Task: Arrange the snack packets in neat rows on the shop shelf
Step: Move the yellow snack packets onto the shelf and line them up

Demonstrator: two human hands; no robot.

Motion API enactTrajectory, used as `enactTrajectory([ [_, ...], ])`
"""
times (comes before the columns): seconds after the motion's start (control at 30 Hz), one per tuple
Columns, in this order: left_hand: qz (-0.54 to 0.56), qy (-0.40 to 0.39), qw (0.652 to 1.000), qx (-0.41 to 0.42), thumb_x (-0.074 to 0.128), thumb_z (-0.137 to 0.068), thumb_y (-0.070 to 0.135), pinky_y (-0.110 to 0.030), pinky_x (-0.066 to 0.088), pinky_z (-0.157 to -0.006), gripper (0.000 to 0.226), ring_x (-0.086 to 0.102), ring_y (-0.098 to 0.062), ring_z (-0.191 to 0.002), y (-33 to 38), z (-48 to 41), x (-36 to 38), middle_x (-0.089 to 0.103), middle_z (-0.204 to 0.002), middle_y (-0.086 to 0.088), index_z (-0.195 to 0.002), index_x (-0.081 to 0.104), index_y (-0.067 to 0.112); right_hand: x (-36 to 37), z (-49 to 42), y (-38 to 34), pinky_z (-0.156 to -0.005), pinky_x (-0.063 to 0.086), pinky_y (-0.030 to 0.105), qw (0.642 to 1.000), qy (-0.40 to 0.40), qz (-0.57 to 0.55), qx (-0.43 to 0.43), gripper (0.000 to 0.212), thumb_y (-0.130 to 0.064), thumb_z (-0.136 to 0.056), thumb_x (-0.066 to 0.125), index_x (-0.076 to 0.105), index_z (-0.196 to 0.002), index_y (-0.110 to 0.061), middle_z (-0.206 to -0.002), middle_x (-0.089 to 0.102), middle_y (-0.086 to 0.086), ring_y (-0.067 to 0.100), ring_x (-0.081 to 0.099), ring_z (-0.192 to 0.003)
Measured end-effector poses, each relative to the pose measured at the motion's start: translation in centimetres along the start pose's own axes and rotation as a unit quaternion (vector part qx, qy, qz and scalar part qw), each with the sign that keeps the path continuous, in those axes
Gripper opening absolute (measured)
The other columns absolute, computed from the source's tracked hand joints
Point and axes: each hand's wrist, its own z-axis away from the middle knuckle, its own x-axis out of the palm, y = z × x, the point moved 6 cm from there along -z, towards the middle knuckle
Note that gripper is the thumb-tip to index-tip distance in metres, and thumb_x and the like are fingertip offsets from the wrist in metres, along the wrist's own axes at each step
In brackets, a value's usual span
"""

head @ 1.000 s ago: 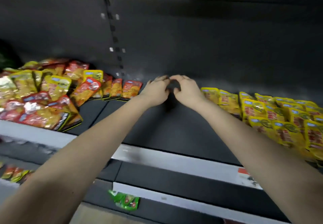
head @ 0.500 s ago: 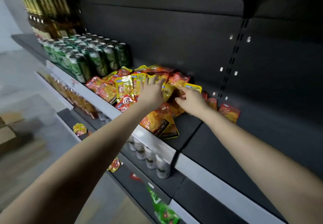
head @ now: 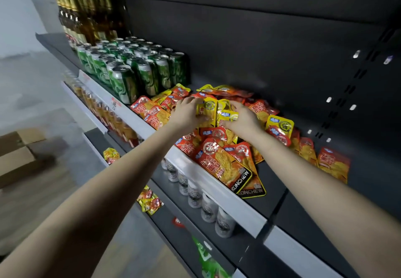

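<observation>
A loose heap of red and yellow snack packets [head: 225,160] lies on the dark shop shelf [head: 271,182]. My left hand [head: 186,113] and my right hand [head: 240,118] are both over the top of the heap. Between them they hold a small bunch of yellow packets [head: 214,109], lifted slightly above the pile. My left fingers wrap its left side, my right fingers pinch its right side. A lone yellow packet [head: 281,123] sits just right of my right hand, and a red one [head: 334,165] lies at the heap's far right.
Green cans [head: 138,71] stand in rows left of the heap, with amber bottles [head: 84,17] behind them. The shelf to the right [head: 347,212] is bare and dark. Below are white cans [head: 208,204], small packets [head: 149,201] and a cardboard box [head: 17,154] on the floor.
My view swung left from the bare shelf section to the packet heap. Both hands went from resting on the heap to gripping a bunch of yellow packets together.
</observation>
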Motion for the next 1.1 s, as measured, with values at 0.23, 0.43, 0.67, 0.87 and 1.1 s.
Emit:
enactTrajectory([
  [0.23,0.011,-0.031,0.999,0.023,0.078,-0.072,0.035,-0.041,0.029,-0.108,0.090,0.029,-0.034,-0.132,1.8,-0.9,0.2,0.033,-0.143,-0.014,-0.144,0.028,0.016,-0.1,-0.9,0.5,-0.089,0.042,0.027,0.999,-0.011,-0.036,0.040,0.069,-0.023,-0.075,0.077,0.043,-0.136,-0.019,-0.133,0.052,0.007,0.025,0.051,-0.121],
  [0.43,0.107,0.051,0.993,0.006,0.072,-0.080,0.032,-0.032,0.041,-0.093,0.051,0.052,-0.028,-0.118,1.9,-0.7,-0.7,0.059,-0.126,-0.010,-0.124,0.057,0.011,-0.7,-0.4,2.0,-0.089,0.052,0.038,0.990,0.061,-0.111,0.058,0.025,-0.015,-0.080,0.071,0.066,-0.104,-0.017,-0.118,0.064,0.004,0.021,0.060,-0.107],
  [0.67,0.138,0.123,0.982,0.030,0.072,-0.078,0.035,-0.045,0.044,-0.095,0.022,0.065,-0.024,-0.095,4.4,-0.1,-1.7,0.072,-0.094,-0.004,-0.093,0.072,0.018,-2.9,1.0,2.9,-0.081,0.044,0.022,0.989,0.100,-0.087,0.067,0.029,-0.020,-0.077,0.075,0.071,-0.104,-0.011,-0.110,0.069,0.005,0.017,0.062,-0.105],
  [0.87,0.180,0.133,0.972,0.071,0.067,-0.084,0.020,-0.024,0.036,-0.061,0.018,0.056,-0.018,-0.070,8.1,0.7,-2.2,0.063,-0.080,-0.004,-0.098,0.070,0.010,-7.5,3.6,5.4,-0.084,0.047,0.024,0.969,0.195,-0.118,0.093,0.015,-0.015,-0.083,0.068,0.072,-0.097,-0.014,-0.105,0.069,0.005,0.016,0.061,-0.097],
  [1.1,0.253,0.146,0.948,0.129,0.067,-0.085,0.017,-0.008,0.033,-0.068,0.018,0.059,-0.010,-0.083,16.6,2.4,-1.7,0.066,-0.086,0.000,-0.100,0.071,0.007,-14.6,8.7,9.4,-0.077,0.039,0.017,0.946,0.282,-0.126,0.097,0.017,-0.010,-0.087,0.060,0.071,-0.100,-0.011,-0.104,0.070,0.004,0.016,0.061,-0.098],
])
